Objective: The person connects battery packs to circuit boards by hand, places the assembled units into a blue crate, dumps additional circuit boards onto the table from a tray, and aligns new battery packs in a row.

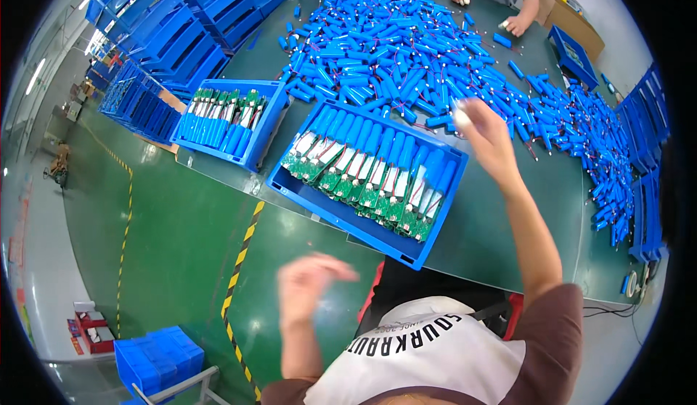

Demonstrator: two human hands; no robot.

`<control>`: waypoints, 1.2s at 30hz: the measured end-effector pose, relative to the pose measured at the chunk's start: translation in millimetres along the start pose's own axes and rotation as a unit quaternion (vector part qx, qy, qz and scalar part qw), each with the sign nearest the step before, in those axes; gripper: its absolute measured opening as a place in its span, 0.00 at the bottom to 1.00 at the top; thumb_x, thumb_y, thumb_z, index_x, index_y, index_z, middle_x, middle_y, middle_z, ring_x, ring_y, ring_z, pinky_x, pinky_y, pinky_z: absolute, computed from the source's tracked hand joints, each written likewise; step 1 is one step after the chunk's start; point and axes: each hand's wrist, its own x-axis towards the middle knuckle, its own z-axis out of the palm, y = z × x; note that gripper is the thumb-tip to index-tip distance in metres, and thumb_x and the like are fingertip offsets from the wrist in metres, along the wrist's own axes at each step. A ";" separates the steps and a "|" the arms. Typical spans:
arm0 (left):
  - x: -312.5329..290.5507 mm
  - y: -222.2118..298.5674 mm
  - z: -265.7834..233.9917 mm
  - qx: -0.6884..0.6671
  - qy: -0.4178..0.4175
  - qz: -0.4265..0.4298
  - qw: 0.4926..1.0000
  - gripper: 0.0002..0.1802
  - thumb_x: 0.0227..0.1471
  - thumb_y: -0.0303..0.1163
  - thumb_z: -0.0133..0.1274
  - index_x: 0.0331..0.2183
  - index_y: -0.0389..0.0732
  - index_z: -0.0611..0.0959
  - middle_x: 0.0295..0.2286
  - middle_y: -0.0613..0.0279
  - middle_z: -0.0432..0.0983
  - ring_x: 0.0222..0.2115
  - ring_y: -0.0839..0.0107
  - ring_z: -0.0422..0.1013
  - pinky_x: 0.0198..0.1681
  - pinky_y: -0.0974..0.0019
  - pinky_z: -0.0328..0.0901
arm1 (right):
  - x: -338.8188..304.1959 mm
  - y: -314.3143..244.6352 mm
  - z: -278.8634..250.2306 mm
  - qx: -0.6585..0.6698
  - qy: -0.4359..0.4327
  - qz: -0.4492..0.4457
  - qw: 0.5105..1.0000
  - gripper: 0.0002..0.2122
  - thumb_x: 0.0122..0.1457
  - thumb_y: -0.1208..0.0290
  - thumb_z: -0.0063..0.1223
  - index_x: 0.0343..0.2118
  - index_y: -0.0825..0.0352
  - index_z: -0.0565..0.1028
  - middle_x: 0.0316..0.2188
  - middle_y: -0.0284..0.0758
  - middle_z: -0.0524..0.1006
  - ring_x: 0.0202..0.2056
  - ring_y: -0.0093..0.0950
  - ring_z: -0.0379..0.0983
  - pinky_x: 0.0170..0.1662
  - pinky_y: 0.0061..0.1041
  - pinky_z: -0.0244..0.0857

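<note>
My right hand [488, 138] is above the table beside the right corner of a blue tray [341, 209]. Its fingers are drawn together, with white at the fingertips; whether they hold anything is hidden. Rows of blue cylindrical battery packs [388, 147] lie in that tray, joined to green circuit boards [363, 187] with red wires and white pieces. My left hand [308, 281] is off the table's near edge, left of my body, and smeared by motion. Past the tray spreads a large heap of loose blue batteries [377, 49] with thin wires.
A second blue tray [254, 140] of similar packs stands at the table's left edge. Stacked blue trays [156, 35] rise beyond it. Across the table, a co-worker's hands [517, 25] work by the heap. More blue trays [646, 209] line the right side. Blue bins [160, 361] stand lower left.
</note>
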 end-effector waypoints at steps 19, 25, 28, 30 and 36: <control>114.6 -30.9 -18.7 -0.141 0.464 0.098 0.869 0.12 0.65 0.31 0.49 0.44 0.33 0.80 0.39 0.63 0.78 0.41 0.76 0.71 0.48 0.70 0.65 | -32.3 12.4 43.8 0.327 0.051 0.157 0.931 0.25 0.49 0.57 0.56 0.44 0.74 0.79 0.39 0.44 0.82 0.40 0.35 0.80 0.47 0.33 0.73; 145.7 49.6 -93.8 0.018 0.404 0.130 0.905 0.21 0.67 0.40 0.45 0.49 0.32 0.78 0.41 0.63 0.75 0.43 0.75 0.68 0.51 0.68 0.62 | 31.0 -64.4 71.5 0.369 0.019 0.164 0.914 0.21 0.54 0.58 0.56 0.43 0.72 0.78 0.37 0.42 0.82 0.35 0.34 0.80 0.42 0.31 0.75; 186.8 71.2 -172.5 0.138 0.448 0.139 0.872 0.23 0.66 0.42 0.45 0.48 0.30 0.78 0.40 0.60 0.77 0.43 0.73 0.70 0.50 0.67 0.63 | 96.5 -78.1 118.9 0.373 -0.025 0.140 0.917 0.20 0.58 0.59 0.56 0.44 0.73 0.78 0.38 0.43 0.82 0.36 0.35 0.80 0.43 0.32 0.76; 212.8 87.8 -225.0 0.117 0.395 0.129 0.902 0.19 0.64 0.40 0.46 0.44 0.33 0.80 0.37 0.61 0.77 0.39 0.73 0.70 0.47 0.66 0.64 | 146.1 -75.3 158.1 0.409 -0.054 0.133 0.901 0.18 0.59 0.60 0.56 0.43 0.72 0.78 0.37 0.42 0.83 0.35 0.35 0.81 0.44 0.32 0.75; 260.2 93.6 -339.7 0.002 0.428 0.048 0.903 0.09 0.62 0.34 0.47 0.37 0.43 0.81 0.27 0.67 0.76 0.28 0.72 0.71 0.34 0.66 0.67 | 228.3 -63.0 278.0 0.464 -0.123 0.101 0.871 0.09 0.62 0.69 0.56 0.37 0.71 0.80 0.33 0.34 0.82 0.34 0.25 0.78 0.40 0.25 0.69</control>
